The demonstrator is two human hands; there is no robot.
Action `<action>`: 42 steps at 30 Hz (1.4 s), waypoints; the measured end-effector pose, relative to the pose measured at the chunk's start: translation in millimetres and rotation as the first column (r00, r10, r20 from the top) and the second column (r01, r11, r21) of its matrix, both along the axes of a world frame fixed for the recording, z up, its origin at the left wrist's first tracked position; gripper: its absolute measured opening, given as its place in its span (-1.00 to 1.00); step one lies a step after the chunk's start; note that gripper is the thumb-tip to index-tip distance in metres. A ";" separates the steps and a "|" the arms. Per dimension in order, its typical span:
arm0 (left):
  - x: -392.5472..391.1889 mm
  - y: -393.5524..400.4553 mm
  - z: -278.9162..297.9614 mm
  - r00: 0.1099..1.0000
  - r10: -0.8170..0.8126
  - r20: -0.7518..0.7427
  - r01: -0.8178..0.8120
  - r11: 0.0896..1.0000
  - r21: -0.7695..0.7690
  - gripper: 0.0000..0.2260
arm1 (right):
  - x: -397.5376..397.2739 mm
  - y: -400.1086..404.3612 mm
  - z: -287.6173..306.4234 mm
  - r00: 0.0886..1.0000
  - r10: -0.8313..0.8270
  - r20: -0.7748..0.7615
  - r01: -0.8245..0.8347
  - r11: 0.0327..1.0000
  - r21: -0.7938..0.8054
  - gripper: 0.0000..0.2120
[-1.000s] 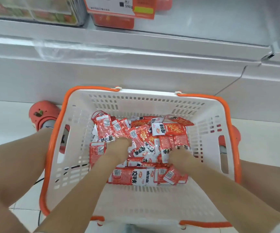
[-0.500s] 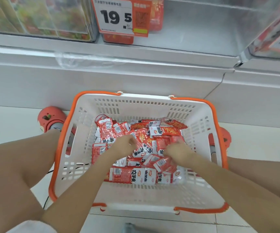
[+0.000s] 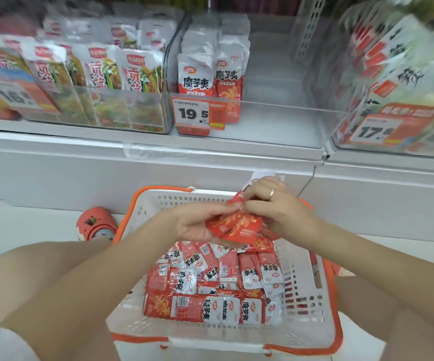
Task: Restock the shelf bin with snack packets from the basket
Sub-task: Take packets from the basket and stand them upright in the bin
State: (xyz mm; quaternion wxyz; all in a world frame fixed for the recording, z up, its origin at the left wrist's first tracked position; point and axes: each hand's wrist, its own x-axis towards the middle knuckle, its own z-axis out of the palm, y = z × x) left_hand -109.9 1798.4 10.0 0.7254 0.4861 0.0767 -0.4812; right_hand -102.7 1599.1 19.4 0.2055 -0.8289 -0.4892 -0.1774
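Both hands, left hand (image 3: pixel 197 222) and right hand (image 3: pixel 275 207), fingers clamped on packet bundle (image 3: pixel 239 226) above basket (image 3: pixel 301 332) far edge; square up, then seat in shelf bin (image 3: pixel 283 121) right side.

A shop aisle, seen from a crouch on a pale tiled floor. Clear shelf bins (image 3: pixel 283 121) packed with upright snack packets (image 3: pixel 197 74), each fronted by an orange price tag (image 3: pixel 197 114) printed with large numbers such as 19.5 and 17.8. Below, a white shopping basket (image 3: pixel 312 295) with orange rim, heaped with small red packets (image 3: pixel 210 272).
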 end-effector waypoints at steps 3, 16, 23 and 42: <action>-4.0 2.3 11.1 0.992 0.074 0.104 -0.079 0.996 0.042 -0.58 | 0.0 -6.1 1.5 0.998 -0.058 -0.008 0.058 0.998 0.002 -0.60; -20.3 -5.4 16.6 0.839 0.330 0.433 -0.428 0.891 0.150 -0.78 | -35.6 47.6 24.0 -0.003 0.177 -0.984 0.717 0.686 0.122 -0.71; -20.0 -9.3 29.9 0.763 0.362 0.535 -0.475 0.876 0.086 -0.56 | -11.3 61.2 32.5 0.147 0.270 -0.952 0.822 0.503 0.269 -0.71; -14.4 -2.3 54.1 0.720 0.131 0.681 -0.415 0.868 0.272 -0.76 | -6.5 67.4 49.9 0.227 0.221 -0.948 0.775 0.549 0.314 -0.65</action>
